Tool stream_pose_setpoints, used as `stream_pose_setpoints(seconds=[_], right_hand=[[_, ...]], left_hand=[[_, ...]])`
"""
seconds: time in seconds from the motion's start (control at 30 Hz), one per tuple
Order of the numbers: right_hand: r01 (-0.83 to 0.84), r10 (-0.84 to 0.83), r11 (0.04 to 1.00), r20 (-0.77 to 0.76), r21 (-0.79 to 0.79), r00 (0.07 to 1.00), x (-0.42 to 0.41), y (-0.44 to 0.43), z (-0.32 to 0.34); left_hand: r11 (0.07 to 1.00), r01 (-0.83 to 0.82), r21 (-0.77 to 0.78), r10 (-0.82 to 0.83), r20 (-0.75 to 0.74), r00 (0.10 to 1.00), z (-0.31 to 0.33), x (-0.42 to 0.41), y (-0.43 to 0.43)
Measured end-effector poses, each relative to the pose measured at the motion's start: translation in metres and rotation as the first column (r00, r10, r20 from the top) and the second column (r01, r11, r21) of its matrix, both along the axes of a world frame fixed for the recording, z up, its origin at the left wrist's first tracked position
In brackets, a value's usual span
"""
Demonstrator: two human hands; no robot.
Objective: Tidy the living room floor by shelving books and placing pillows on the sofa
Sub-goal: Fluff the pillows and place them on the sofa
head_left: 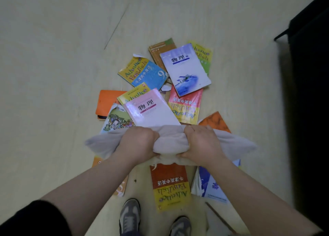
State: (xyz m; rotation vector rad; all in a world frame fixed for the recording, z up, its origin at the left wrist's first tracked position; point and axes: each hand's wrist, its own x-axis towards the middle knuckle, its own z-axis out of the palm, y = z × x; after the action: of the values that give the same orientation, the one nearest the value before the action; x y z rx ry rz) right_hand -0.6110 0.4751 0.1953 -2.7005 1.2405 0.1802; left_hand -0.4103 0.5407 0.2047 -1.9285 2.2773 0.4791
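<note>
Left hand (137,141) and right hand (199,143) both clench beige pillow (169,139), bunched between them, above scattered textbooks (151,109) on floor (53,75). Risk: trailing pillow corners drag books; feet slip on covers just below hands.

The pale wooden floor (53,75) carries a loose heap of textbooks (185,70), many overlapping; an orange book (106,102) lies flat at the heap's left; a red-and-yellow English book (170,186) and a blue-and-white book (210,184) lie side by side near a grey shoe (130,214).
</note>
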Motion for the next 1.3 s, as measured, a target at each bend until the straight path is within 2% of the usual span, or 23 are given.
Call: stream_pose_setpoints(seconds=[0.2, 0.3, 0.4, 0.57, 0.73, 0.9, 1.0, 1.03, 1.1, 1.13, 1.17, 1.23, 1.3], right_hand=[[-0.002, 0.007, 0.996, -0.046, 0.093, 0.999, -0.008, -0.002, 0.106], [0.058, -0.054, 0.990, -0.038, 0.128, 0.998, -0.017, 0.004, 0.179], [0.115, -0.109, 0.988, -0.060, 0.101, 0.992, -0.026, 0.008, 0.243], [0.175, -0.175, 0.984, -0.030, 0.008, 0.984, -0.042, 0.024, 0.360], [0.273, -0.273, 0.960, -0.001, -0.065, 0.962, -0.060, 0.035, 0.446], [0.377, -0.374, 0.914, 0.050, -0.147, 0.926, -0.089, 0.061, 0.529], [0.443, -0.442, 0.879, 0.050, -0.176, 0.896, -0.104, 0.084, 0.565], [0.454, -0.453, 0.874, 0.049, -0.175, 0.890, -0.108, 0.088, 0.572], [0.473, -0.470, 0.865, 0.058, -0.168, 0.881, -0.106, 0.089, 0.573], [0.582, -0.573, 0.788, 0.103, -0.202, 0.813, -0.144, 0.121, 0.611], [0.597, -0.588, 0.777, 0.107, -0.200, 0.801, -0.149, 0.126, 0.616], [0.600, -0.593, 0.768, 0.104, -0.223, 0.798, -0.158, 0.134, 0.624], [0.632, -0.627, 0.743, 0.101, -0.219, 0.772, -0.181, 0.155, 0.643]], left_hand=[[0.994, 0.071, -0.087, -0.068, 0.038, 0.997, 0.096, -0.007, -0.009], [0.992, 0.122, -0.024, -0.121, 0.051, 0.991, 0.165, -0.013, -0.014], [0.982, 0.183, -0.052, -0.176, 0.119, 0.977, 0.228, -0.019, -0.024], [0.944, 0.290, -0.158, -0.273, 0.124, 0.954, 0.337, -0.029, -0.030], [0.890, 0.355, -0.287, -0.348, 0.079, 0.934, 0.421, -0.045, -0.036], [0.746, 0.462, -0.479, -0.489, 0.075, 0.869, 0.499, -0.070, -0.037], [0.668, 0.532, -0.521, -0.559, 0.121, 0.820, 0.536, -0.088, -0.033], [0.641, 0.520, -0.565, -0.578, 0.090, 0.811, 0.542, -0.092, -0.036], [0.673, 0.493, -0.551, -0.567, 0.043, 0.823, 0.549, -0.088, -0.034], [0.548, 0.584, -0.599, -0.670, 0.103, 0.735, 0.586, -0.135, -0.028], [0.524, 0.591, -0.613, -0.672, 0.129, 0.729, 0.593, -0.139, -0.026], [0.522, 0.567, -0.637, -0.706, 0.050, 0.706, 0.603, -0.150, -0.024], [0.455, 0.596, -0.662, -0.731, 0.106, 0.675, 0.618, -0.180, -0.015]])
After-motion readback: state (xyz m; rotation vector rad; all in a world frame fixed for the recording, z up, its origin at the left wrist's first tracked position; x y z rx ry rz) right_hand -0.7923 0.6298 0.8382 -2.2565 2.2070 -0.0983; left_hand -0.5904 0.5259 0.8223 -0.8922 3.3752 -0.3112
